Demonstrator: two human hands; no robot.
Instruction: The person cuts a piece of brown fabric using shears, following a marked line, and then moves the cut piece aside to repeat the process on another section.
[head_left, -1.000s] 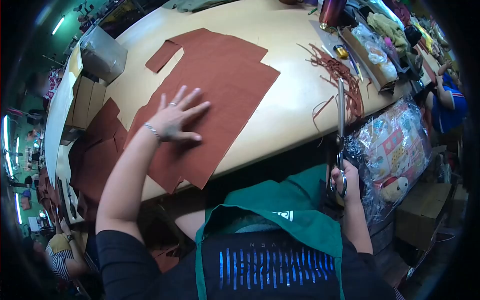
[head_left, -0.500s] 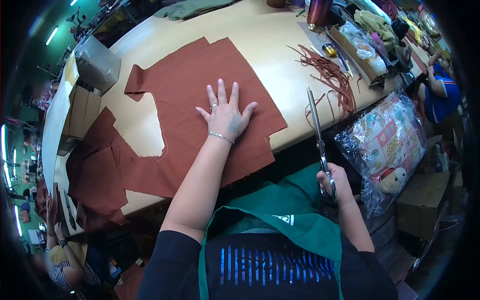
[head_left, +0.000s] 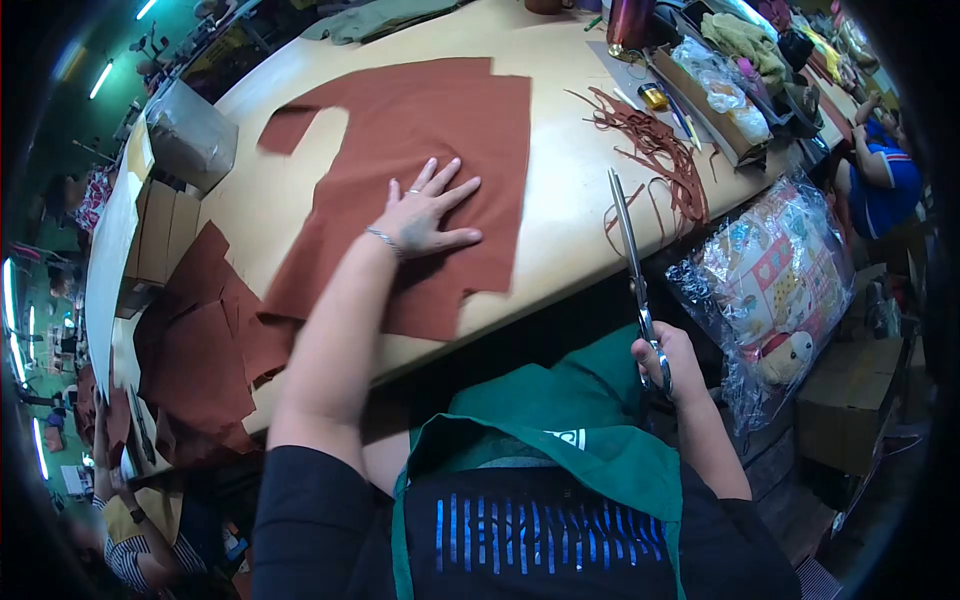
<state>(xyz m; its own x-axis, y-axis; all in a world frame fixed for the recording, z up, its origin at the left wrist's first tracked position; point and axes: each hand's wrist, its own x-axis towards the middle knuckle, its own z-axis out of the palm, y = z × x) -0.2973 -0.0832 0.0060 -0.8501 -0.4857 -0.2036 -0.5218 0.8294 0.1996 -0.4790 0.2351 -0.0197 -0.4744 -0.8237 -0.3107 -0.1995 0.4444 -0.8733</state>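
A large cut piece of rust-brown fabric lies over the pale table. My left hand rests on it palm down, with fingers spread. In my right hand is a pair of long metal scissors, gripped by the handles beyond the front edge of the table. The scissors' blades look closed and point away from me. More brown fabric pieces lie at the left end of the table, next to the large piece.
Thin brown fabric scraps are heaped at the right, beside a cluttered box and a dark red tumbler. A plastic-wrapped printed bundle stands by the table edge. Cardboard boxes stand at the left. Other people work on both sides.
My left hand has slid left, and the large fabric piece has turned and shifted left under it. The scissors in my right hand have barely moved.
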